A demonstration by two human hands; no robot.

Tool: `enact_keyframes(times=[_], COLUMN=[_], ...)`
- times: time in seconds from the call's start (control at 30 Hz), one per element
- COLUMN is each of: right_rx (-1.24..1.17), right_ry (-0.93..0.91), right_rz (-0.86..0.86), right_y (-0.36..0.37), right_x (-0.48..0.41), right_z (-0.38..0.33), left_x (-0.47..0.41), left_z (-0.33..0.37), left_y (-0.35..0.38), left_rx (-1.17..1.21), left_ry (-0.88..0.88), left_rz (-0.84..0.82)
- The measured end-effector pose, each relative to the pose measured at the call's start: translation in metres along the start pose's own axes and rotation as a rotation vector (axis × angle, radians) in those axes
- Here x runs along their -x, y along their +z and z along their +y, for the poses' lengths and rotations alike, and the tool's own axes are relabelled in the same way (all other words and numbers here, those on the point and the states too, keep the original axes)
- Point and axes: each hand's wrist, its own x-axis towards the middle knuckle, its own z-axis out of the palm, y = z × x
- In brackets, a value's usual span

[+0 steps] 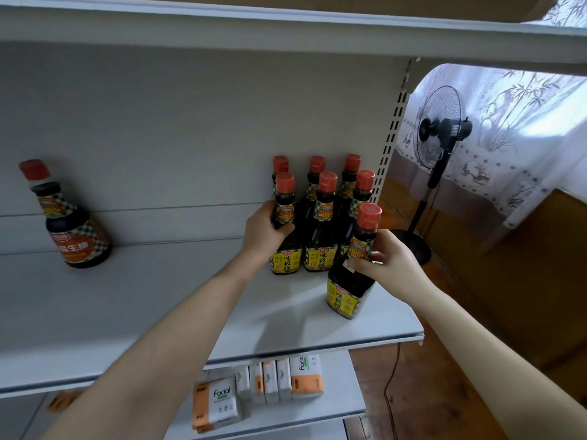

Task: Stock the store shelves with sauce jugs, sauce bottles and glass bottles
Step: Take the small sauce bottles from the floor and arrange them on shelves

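Red caps everywhere on this grey metal shelf. My left hand is wrapped around the neck and shoulder of the front-left sauce bottle in the cluster, fingers curled round it, thumb across the front. That bottle stands upright on the shelf, touching its neighbours in the group of dark bottles tucked into the back right corner by the slotted upright. My right hand has its fingertips pinched around the neck of another bottle, which sits just in front of the cluster near the shelf's right edge, tilted a bit; can't tell if its base is fully down. Way over on the left there's a bigger sauce jug on its own, well apart from the rest. Shelf below has facial tissue packs. Off to the right, a black standing fan.
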Motion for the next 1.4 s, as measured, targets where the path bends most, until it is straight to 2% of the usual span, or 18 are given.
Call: enact_keyframes(times=[0.13,0.23,0.3,0.4,0.43,0.5,0.67,0.8,1.1,1.4], right_rx=[-0.006,-0.019,-0.035,-0.052,-0.058,-0.067,-0.029,-0.003,-0.037,-0.018], right_ry=[0.004,0.034,0.045,0.046,0.042,0.033,0.024,-0.008,-0.073,-0.103], right_rz=[-0.064,-0.088,-0.101,-0.107,-0.110,-0.113,-0.122,-0.120,0.040,0.016], right_y=[-0.014,-0.027,-0.033,-0.036,-0.036,-0.035,-0.031,-0.029,-0.017,-0.019], right_x=[0.000,-0.004,-0.007,-0.013,-0.015,-0.018,-0.027,-0.027,-0.015,-0.016], right_z=[-0.001,0.001,0.003,0.006,0.007,0.009,0.013,0.017,0.032,0.032], left_x=[0.027,0.060,0.079,0.092,0.095,0.102,0.109,0.110,0.109,0.110], left_z=[-0.007,-0.028,-0.046,-0.070,-0.074,-0.079,-0.086,-0.086,-0.090,-0.090], left_y=[0.007,0.014,0.018,0.025,0.027,0.030,0.035,0.035,0.037,0.036], left_rx=[0.060,-0.024,-0.121,-0.534,-0.628,-0.708,-0.738,-0.761,-0.750,-0.772], left_ry=[-0.064,-0.122,-0.132,-0.129,-0.123,-0.092,0.008,-0.018,-0.004,0.006], left_rz=[0.138,0.174,0.050,-0.262,-0.320,-0.330,-0.252,-0.276,-0.244,-0.249])
